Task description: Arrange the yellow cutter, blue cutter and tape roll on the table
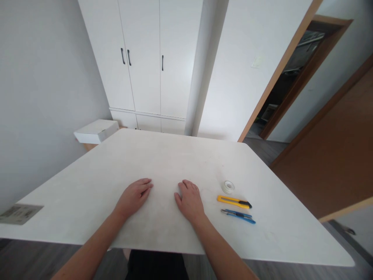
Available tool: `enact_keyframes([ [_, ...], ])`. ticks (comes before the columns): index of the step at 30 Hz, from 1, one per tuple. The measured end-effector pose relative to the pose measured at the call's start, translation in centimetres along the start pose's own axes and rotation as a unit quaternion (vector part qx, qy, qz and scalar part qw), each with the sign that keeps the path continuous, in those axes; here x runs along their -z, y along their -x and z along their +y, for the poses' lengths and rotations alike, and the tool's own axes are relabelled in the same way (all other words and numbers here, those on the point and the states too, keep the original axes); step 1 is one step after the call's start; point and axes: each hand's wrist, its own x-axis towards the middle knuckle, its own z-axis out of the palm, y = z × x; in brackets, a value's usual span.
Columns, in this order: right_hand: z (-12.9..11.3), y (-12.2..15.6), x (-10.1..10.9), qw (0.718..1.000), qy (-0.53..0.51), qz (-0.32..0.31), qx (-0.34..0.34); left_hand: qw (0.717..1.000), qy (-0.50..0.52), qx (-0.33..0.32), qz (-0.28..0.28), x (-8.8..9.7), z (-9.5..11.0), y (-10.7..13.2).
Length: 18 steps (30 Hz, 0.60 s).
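Observation:
On the white table [163,155] my left hand [134,197] rests palm down, fingers stretched toward the right and holding nothing. My right hand [190,200] lies flat a short way to its right, thumb apart from the fingers, also holding nothing. Beyond the right hand sits a roll of clear tape [228,187]. Nearer to me is a yellow utility knife [233,202] with a black end. Just below it lies a blue utility knife [238,215], roughly parallel. Neither hand touches the tape or the knives.
A printed label [21,214] is on the table's left end. A white box [97,130] stands past the far left corner. White cupboards [140,58] with dark handles line the back, and a wood-framed doorway [287,74] opens at the right.

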Motion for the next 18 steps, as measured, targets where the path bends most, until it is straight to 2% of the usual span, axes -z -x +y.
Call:
enact_keyframes([
  [18,-0.63,0.02,0.49,1.000,0.007,-0.009,-0.018,1.000,0.009,-0.015,-0.007,-0.13,-0.36,0.09],
])
